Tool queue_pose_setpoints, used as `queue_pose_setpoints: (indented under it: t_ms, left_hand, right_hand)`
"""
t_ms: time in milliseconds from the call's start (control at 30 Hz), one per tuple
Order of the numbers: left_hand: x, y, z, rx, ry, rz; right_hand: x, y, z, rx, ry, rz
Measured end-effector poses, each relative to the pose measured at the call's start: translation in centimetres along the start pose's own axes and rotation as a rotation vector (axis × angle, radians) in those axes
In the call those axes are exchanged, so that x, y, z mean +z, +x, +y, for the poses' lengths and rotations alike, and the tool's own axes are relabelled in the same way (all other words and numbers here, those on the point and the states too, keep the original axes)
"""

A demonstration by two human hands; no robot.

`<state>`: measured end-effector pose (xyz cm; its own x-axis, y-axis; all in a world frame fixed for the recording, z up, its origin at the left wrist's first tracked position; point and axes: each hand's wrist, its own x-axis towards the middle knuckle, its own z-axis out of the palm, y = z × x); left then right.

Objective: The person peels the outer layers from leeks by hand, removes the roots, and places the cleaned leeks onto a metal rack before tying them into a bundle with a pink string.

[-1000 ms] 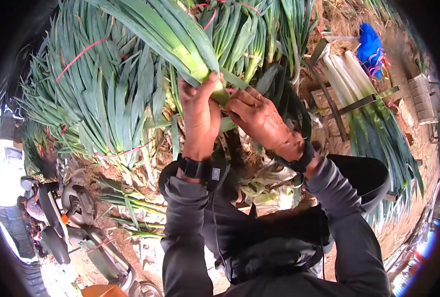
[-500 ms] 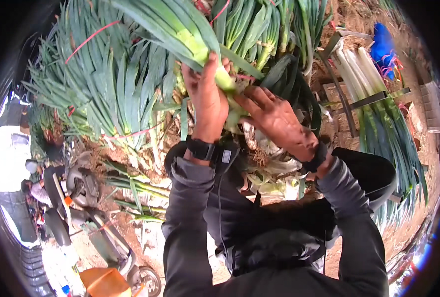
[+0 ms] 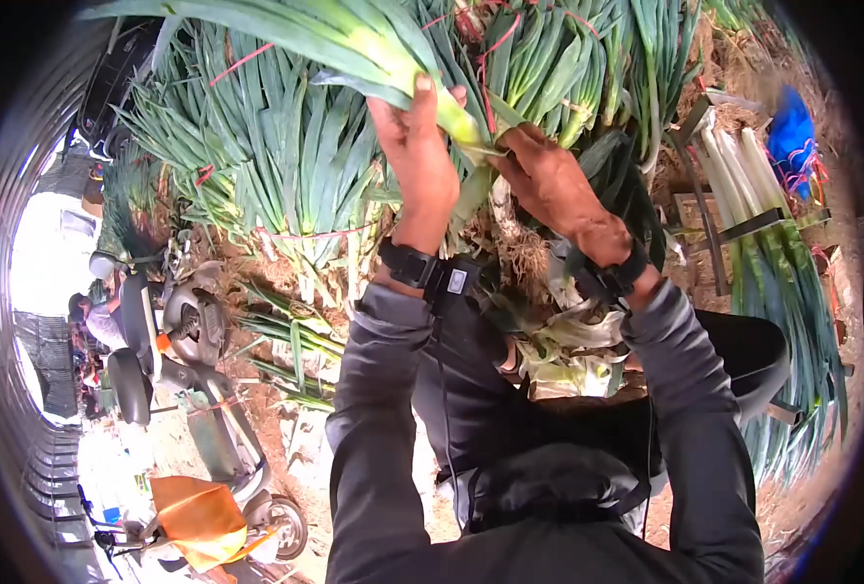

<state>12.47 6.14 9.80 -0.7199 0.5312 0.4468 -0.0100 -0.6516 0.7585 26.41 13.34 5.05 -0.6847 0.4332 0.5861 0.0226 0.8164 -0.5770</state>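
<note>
A thick leek (image 3: pixel 374 54) lies slanting across my left hand (image 3: pixel 420 161), its green leaves reaching to the upper left. The left fingers wrap round it, the thumb on top of the pale stem. My right hand (image 3: pixel 563 185) pinches a pale outer leaf (image 3: pixel 479 185) at the lower end of the stem; the leaf hangs partly loose. Below the hands, roots of another leek (image 3: pixel 512 243) and peeled leaf scraps (image 3: pixel 573 346) lie on the ground. Bundled leeks (image 3: pixel 296 146) with pink ties spread beyond my left hand.
On the right, cleaned leeks (image 3: pixel 768 234) rest in a metal frame (image 3: pixel 709 209), with a blue bundle (image 3: pixel 792 141) behind. More tied leeks (image 3: pixel 558 68) stand at the far side. A motorbike (image 3: pixel 198 389), an orange cover (image 3: pixel 198 521) and a person (image 3: pixel 106 321) are at left.
The leek's leaves have swung leftward and the leek tilts flatter. My right hand has pulled the outer leaf away from the stem a little. The whole view has shifted slightly.
</note>
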Motion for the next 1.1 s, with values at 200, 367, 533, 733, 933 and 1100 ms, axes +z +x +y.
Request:
queue_pose_setpoints:
  t_ms: [200, 367, 533, 733, 933, 1100]
  left_hand:
    - [-1.3, -0.7, -2.7, 0.096, 0.122, 0.110]
    - [-1.8, -1.0, -4.2, 0.103, 0.228, 0.128]
    - [-0.6, -0.5, -4.7, 0.160, 0.186, 0.125]
    - [-1.4, -0.4, -5.0, -0.062, 0.014, 0.134]
    - [-4.2, 1.4, -3.9, -0.030, -0.022, 0.188]
    - [-5.6, 2.0, -4.2, 0.024, -0.006, 0.247]
  right_hand:
    - [0.9, -1.1, 0.5, 0.166, -0.004, -0.121]
    - [2.8, -1.4, 1.7, 0.419, 0.251, -0.163]
    - [3.8, -2.2, 1.8, 0.177, -0.017, -0.115]
    - [3.4, -0.7, 2.0, -0.182, -0.408, -0.227]
    - [0.9, -1.6, -1.1, -0.262, -0.250, -0.344]
    - [2.4, -17.4, 3.5, -0.237, -0.219, -0.440]
